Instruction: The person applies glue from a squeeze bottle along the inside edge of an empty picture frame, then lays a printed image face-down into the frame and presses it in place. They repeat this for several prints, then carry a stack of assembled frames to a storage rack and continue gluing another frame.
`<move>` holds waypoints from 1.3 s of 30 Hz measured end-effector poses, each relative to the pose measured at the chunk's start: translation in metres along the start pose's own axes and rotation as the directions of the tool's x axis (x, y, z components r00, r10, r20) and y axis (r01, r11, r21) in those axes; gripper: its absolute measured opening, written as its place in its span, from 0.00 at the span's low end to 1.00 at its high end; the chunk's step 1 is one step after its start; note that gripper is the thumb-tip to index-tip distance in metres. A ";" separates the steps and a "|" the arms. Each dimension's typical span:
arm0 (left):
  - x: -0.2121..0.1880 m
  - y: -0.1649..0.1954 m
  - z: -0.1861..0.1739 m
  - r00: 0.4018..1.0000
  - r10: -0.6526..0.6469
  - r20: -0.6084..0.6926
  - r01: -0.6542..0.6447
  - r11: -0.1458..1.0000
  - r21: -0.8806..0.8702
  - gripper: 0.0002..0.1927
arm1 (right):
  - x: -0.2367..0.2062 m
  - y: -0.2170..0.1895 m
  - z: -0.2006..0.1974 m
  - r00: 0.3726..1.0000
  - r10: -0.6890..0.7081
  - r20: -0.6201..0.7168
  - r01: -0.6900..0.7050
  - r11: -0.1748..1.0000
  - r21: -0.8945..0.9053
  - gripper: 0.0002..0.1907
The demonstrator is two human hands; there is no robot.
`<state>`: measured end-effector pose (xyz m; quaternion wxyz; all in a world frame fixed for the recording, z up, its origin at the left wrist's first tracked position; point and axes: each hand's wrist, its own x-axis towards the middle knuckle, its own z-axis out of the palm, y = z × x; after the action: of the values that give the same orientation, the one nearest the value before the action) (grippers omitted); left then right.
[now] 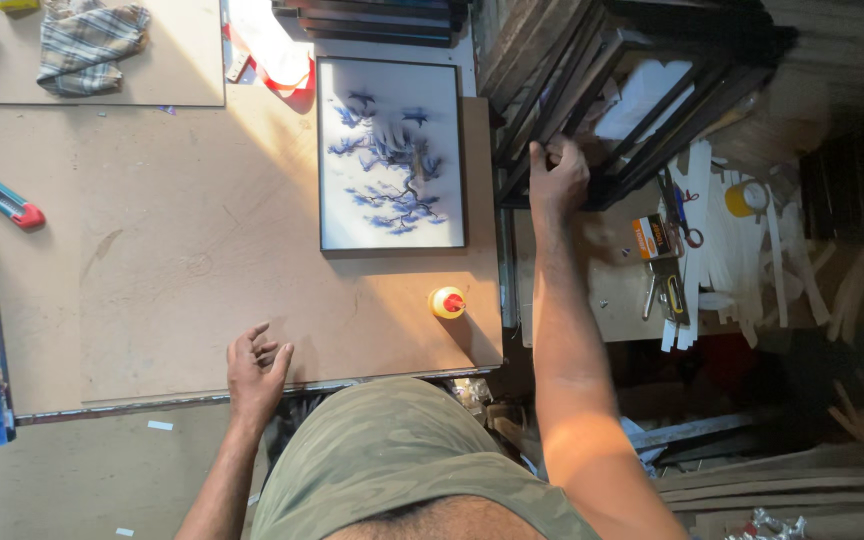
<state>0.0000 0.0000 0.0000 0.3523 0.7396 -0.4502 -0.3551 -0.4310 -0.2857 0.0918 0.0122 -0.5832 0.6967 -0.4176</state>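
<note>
Mostly dark on the right: my right hand (pixel 557 178) grips the edge of a black frame (pixel 592 120) in a shadowed leaning stack, its fingertips hidden. Small orange box (pixel 652 236) beside it, yellow red-capped glue bottle (pixel 447 302) near the board's right edge. My left hand (pixel 255 368) lies loosely curled, holding nothing, on the brown hardboard (pixel 172 260), near a framed blue-branch picture (pixel 390 155).

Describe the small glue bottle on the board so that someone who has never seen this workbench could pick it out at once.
Start at the big brown board and find the framed picture of blue branches at its far right. Just nearer the person, by the board's right edge, stands the glue bottle. It is small and yellow with a red cap, the only round thing there.
</note>
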 end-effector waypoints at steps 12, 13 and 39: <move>0.016 -0.003 -0.119 0.988 -0.013 -0.155 -0.014 0.984 -0.176 0.20 | -0.072 -0.110 -0.029 0.922 -0.136 -0.363 0.155 0.988 0.022 0.10; 0.028 0.006 -0.130 0.987 0.006 -0.163 -0.043 0.974 -0.224 0.20 | -0.084 -0.132 -0.034 0.925 -0.203 -0.321 0.211 0.977 -0.010 0.11; 0.159 -0.138 -0.294 0.897 0.408 -0.169 -0.210 0.731 0.649 0.25 | -0.349 -0.267 0.077 0.986 0.166 0.008 -0.155 0.937 -0.313 0.20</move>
<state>0.3591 -0.0386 -0.0022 0.2106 0.7717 -0.6000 -0.0076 -0.0666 -0.0350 0.0365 -0.0339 -0.5262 0.7987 -0.2900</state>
